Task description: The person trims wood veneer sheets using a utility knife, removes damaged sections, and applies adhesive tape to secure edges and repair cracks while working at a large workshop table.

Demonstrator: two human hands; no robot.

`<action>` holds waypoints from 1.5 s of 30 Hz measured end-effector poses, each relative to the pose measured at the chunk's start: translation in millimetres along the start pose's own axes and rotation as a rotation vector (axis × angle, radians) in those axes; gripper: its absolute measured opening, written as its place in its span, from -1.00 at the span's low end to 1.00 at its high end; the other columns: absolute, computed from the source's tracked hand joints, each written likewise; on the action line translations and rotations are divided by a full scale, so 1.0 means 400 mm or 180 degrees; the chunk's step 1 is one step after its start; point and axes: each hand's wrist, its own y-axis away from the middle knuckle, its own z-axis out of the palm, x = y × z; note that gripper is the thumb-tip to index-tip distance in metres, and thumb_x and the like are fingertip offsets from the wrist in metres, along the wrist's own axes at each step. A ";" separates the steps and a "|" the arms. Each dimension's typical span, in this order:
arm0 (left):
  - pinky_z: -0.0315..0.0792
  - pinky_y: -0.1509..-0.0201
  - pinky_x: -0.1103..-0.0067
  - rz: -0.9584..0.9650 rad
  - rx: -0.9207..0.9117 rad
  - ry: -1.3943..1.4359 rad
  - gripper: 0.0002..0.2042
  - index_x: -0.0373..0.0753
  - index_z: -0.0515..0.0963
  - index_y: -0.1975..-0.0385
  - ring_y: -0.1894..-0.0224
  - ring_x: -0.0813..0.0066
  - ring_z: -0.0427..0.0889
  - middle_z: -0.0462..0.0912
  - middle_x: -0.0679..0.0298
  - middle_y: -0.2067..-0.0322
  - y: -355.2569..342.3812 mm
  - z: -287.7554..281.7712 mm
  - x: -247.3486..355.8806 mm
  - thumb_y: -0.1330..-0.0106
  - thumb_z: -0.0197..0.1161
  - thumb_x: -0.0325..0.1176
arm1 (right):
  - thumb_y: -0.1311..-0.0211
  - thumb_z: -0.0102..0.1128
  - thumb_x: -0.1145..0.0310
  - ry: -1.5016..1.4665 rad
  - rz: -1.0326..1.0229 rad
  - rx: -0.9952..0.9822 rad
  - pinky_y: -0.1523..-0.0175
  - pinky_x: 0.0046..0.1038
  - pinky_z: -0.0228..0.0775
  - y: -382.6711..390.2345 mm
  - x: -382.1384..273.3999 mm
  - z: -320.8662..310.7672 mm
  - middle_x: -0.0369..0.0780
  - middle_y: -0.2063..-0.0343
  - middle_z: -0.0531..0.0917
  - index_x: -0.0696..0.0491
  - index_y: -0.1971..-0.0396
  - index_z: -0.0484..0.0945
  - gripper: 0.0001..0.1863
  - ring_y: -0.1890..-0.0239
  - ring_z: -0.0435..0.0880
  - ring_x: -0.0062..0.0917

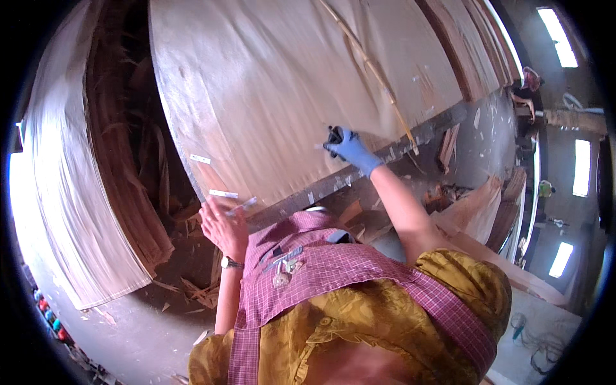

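A large pale wood veneer sheet [276, 96] lies before me, its surface slightly rippled. At its near left corner is my left hand [224, 228], bare, with a watch at the wrist and its fingers apart. A short whitish strip [242, 206] sits against the thumb; whether it is stuck there I cannot tell. Two more white strips lie close by, one at the near corner [223, 194] and one on the left edge [200, 159]. Over the sheet's near part, my right hand [350, 151], in a blue glove with dark fingertips, is closed; what it grips is hidden.
A long thin wooden stick [372, 67] lies across the sheet. To the left stands another veneer stack [61, 167], with a dark gap full of torn scraps [160, 167] beside it. Veneer offcuts [471, 215] lie at the right. Cord [545, 350] is coiled at lower right.
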 end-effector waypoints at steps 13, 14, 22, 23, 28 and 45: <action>0.49 0.15 0.26 -0.1097 0.0459 0.0504 -0.66 -0.33 0.57 0.30 0.20 0.01 0.63 0.63 -0.05 0.29 -0.025 0.063 0.022 -0.12 0.34 -0.15 | -0.11 0.30 0.06 0.2690 -0.0757 0.2484 -0.01 -0.17 0.41 0.054 0.380 -0.427 0.01 0.21 0.57 0.08 -0.01 0.36 -0.43 0.10 0.57 -0.13; 0.49 0.25 0.28 -0.1103 0.0582 0.0446 -0.70 -0.33 0.56 0.39 0.29 0.03 0.64 0.64 -0.01 0.38 -0.041 0.048 0.068 -0.13 0.32 -0.17 | -0.10 0.31 0.04 0.2578 -0.0892 0.2300 0.02 -0.14 0.43 0.043 0.493 -0.450 0.01 0.21 0.58 0.08 -0.04 0.35 -0.40 0.11 0.58 -0.12; 0.43 -0.08 0.29 0.0526 0.0112 0.2429 -0.57 -0.25 0.40 -0.13 0.03 0.09 0.58 0.52 0.02 -0.05 -0.239 0.009 0.795 -0.23 0.21 -0.42 | -0.20 0.25 0.12 0.1180 -0.1690 0.1216 0.39 -0.14 0.46 0.153 0.626 -0.396 0.01 0.57 0.63 0.20 -0.04 0.43 -0.46 0.51 0.64 -0.10; 0.37 -0.13 0.25 0.1021 0.0130 0.1848 -0.56 -0.24 0.40 -0.12 0.00 0.05 0.56 0.53 0.01 -0.03 -0.266 0.038 0.913 -0.22 0.20 -0.37 | -0.21 0.24 0.13 0.0992 -0.1923 0.1454 0.50 -0.14 0.43 0.156 0.641 -0.379 0.02 0.61 0.61 0.20 -0.05 0.41 -0.45 0.60 0.61 -0.09; 0.28 -0.19 0.05 0.1947 -0.0472 0.0376 -0.55 -0.19 0.47 -0.05 -0.11 0.07 0.53 0.55 0.05 -0.04 -0.366 0.182 1.347 -0.15 0.18 -0.18 | -0.23 0.19 0.10 0.0489 -0.1906 0.1191 0.19 -0.11 0.52 0.119 0.588 -0.322 0.09 0.35 0.65 0.08 -0.08 0.41 -0.49 0.32 0.66 -0.04; 0.44 0.01 0.25 0.3228 -0.1689 0.1334 -0.58 -0.32 0.51 0.22 0.10 0.03 0.61 0.62 -0.04 0.23 -0.289 0.281 1.756 -0.21 0.26 -0.03 | -0.30 0.22 0.13 -0.0235 -0.1531 0.1369 0.36 -0.28 0.50 -0.017 0.395 -0.532 -0.09 0.45 0.68 0.05 -0.16 0.43 -0.50 0.50 0.68 -0.29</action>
